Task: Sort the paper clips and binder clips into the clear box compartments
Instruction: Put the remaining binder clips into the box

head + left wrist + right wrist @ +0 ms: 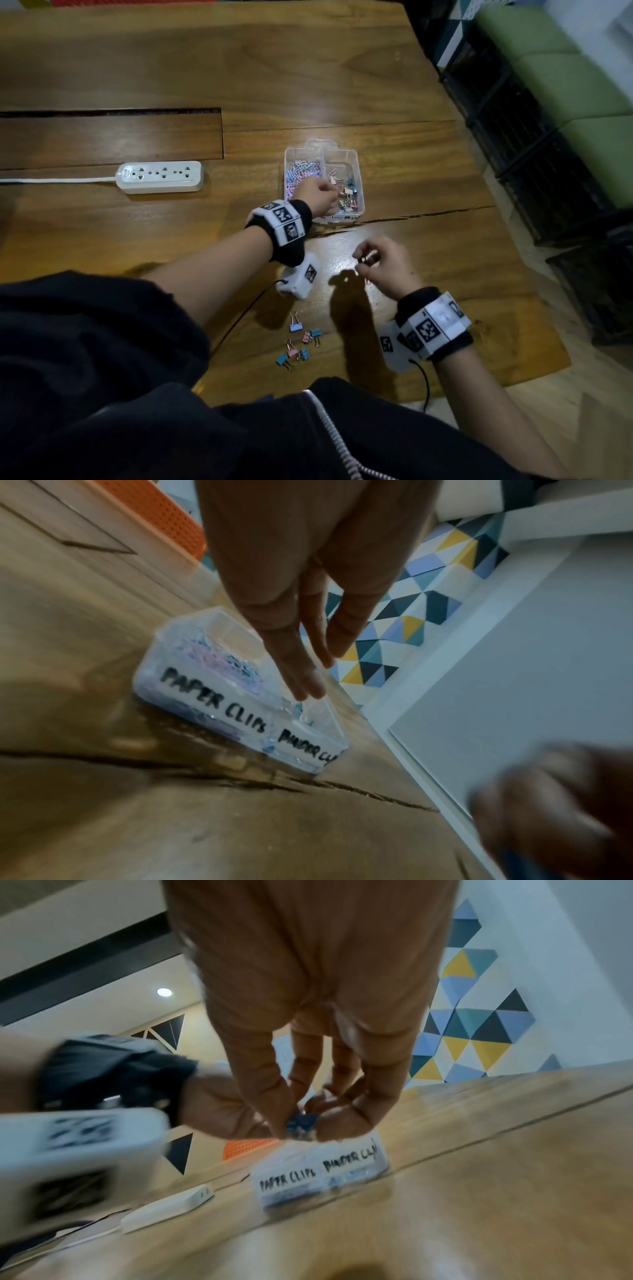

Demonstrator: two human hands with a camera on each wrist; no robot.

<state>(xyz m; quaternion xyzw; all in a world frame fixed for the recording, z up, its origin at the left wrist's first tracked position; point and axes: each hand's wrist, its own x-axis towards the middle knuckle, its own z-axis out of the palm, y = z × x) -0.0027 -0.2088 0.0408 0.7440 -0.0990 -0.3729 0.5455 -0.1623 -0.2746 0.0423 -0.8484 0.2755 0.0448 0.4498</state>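
Observation:
The clear box (pixel 358 163) stands mid-table, labelled "PAPER CLIPS" and "BINDER CLIPS" on its front wall (pixel 212 699). Its left compartment holds pastel paper clips (pixel 303 171); its right one holds binder clips (pixel 349 196). My left hand (pixel 323 198) hovers over the box with fingers straight (pixel 310 687), holding nothing that I can see. Nearer me, my right hand (pixel 363 263) pinches a small blue binder clip (pixel 303 1125) above the table, just short of the box (pixel 291 1180). Several loose binder clips (pixel 301 339) lie on the wood close to my body.
A white power strip (pixel 159 176) with its cord lies left of the box. A crack (pixel 428 216) runs across the wooden table in front of the box. The table's right edge drops to black crates (pixel 531 137) and green cushions.

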